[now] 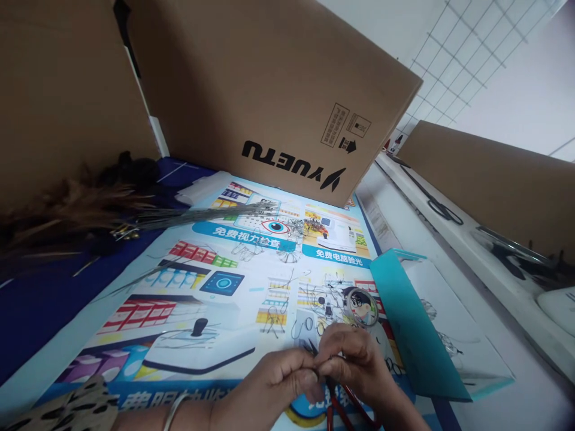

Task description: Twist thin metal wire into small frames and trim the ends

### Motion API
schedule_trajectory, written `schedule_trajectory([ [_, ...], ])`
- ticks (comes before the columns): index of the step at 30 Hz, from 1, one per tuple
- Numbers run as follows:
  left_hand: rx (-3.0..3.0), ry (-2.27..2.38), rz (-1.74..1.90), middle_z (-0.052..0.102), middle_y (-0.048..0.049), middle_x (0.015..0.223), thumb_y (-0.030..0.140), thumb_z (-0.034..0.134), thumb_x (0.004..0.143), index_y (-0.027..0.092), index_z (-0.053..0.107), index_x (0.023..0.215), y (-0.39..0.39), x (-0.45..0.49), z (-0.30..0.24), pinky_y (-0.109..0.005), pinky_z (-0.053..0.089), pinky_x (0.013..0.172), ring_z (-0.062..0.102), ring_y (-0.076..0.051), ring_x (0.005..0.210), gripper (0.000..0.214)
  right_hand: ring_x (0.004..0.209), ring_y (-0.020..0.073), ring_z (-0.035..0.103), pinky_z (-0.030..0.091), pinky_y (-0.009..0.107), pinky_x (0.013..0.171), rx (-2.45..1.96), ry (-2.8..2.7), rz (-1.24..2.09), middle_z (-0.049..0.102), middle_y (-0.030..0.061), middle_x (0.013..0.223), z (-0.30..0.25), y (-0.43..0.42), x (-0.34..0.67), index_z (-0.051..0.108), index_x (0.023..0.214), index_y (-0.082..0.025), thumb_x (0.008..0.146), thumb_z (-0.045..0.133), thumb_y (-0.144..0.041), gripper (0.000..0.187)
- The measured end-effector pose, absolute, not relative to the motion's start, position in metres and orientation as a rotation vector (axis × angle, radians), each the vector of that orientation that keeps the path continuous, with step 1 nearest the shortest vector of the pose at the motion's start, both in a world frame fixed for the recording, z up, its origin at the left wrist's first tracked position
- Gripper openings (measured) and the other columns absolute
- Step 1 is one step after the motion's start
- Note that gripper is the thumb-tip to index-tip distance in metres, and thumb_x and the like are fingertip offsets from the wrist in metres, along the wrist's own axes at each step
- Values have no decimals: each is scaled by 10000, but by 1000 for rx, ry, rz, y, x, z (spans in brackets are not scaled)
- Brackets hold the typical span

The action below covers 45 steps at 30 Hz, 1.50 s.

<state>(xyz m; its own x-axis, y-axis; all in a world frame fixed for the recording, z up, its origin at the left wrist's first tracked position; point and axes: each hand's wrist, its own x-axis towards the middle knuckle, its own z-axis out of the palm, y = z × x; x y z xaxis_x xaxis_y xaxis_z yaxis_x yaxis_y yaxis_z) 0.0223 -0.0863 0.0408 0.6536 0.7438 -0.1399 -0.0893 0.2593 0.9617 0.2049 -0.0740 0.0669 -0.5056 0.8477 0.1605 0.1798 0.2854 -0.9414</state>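
Two hands together above the poster (211, 281), right hand (357, 362) closed around red-handled pliers (336, 408), left hand (269, 386) pinched shut at the pliers tip, loose wires (287, 254) nearby.

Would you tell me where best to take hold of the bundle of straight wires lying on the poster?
Probably grip the wire bundle around its middle, pinching from above: it lies flat and tight there, while its left end runs into the feathers and its right end fans out.
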Motion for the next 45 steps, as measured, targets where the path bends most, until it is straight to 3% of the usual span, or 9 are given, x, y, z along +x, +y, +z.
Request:
schedule_trajectory([
  [4,1187,745,634,607,-10,751,383,541,797,137,658,821,-85,24,35,-228,406,689,504,-141,733,273,695,142,559,427,249,616,-912,-1859,1264,583,38,716,68,-74,205,721,805,-192,757,666,-227,81],
  [13,1334,753,563,523,1,633,379,537,786,117,630,669,-86,26,30,-212,351,577,434,-118,626,302,689,118,555,423,218,627,-900,-2049,1169,589,43,719,70,-77,208,724,817,-161,765,657,-241,117],
  [22,1268,695,490,600,-4,642,276,578,742,137,670,694,-90,28,25,-206,392,585,507,-123,629,174,715,127,591,455,224,676,-851,-2189,1412,638,43,766,78,-64,234,682,916,-146,758,662,-272,204],
  [25,1261,685,485,626,-11,679,288,568,759,144,678,726,-90,29,26,-206,413,610,537,-129,654,184,755,143,599,457,245,695,-1160,-2073,1091,648,42,793,70,-52,245,667,855,-166,815,591,-246,118],
  [30,1315,667,475,635,-10,692,265,579,756,146,682,697,-90,30,29,-193,420,621,546,-124,663,168,818,168,583,435,279,747,-1469,-2152,505,646,53,840,45,-36,247,662,849,-184,843,525,-191,137],
  [36,1344,647,473,630,-4,683,255,567,769,149,680,706,-91,30,28,-189,423,623,546,-117,653,168,842,162,569,412,256,772,-1490,-2359,406,644,49,846,32,-27,227,669,854,-188,847,523,-209,147],
  [45,1361,612,495,619,6,669,276,561,788,153,682,718,-89,29,24,-182,408,593,525,-104,625,186,772,151,579,374,224,655,-1890,-2481,395,648,47,814,31,5,197,664,764,-171,816,535,-345,222],
])
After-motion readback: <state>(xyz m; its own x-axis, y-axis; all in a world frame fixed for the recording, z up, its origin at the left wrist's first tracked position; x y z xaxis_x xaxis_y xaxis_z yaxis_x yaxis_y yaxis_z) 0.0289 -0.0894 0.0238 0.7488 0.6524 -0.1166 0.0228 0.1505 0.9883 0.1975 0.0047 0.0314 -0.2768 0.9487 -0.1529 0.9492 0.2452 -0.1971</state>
